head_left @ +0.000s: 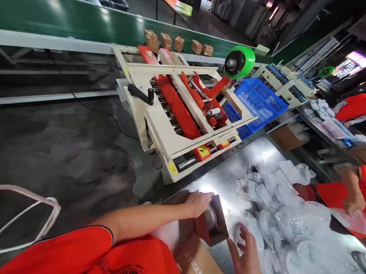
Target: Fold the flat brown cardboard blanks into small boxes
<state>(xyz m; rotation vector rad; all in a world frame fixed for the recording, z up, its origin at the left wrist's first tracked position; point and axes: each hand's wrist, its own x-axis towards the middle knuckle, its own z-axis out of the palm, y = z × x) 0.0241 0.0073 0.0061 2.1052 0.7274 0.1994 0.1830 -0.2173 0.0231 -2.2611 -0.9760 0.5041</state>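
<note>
The left hand [197, 203] lies curled over the top edge of a small open carton [211, 223], gripping its flap; something plastic-wrapped sits inside the carton; the right hand [246, 258] is spread flat, fingers loose, holding nothing, just right of the carton and touching the heap of clear-bagged items [279, 213] on the steel table [223, 180]; a flat printed box [200, 265] lies near; farther off stands the carton-sealing machine [181, 112], with blue crates [257, 100] to its right; a co-worker's hand [353, 202] reaches in at far right.
</note>
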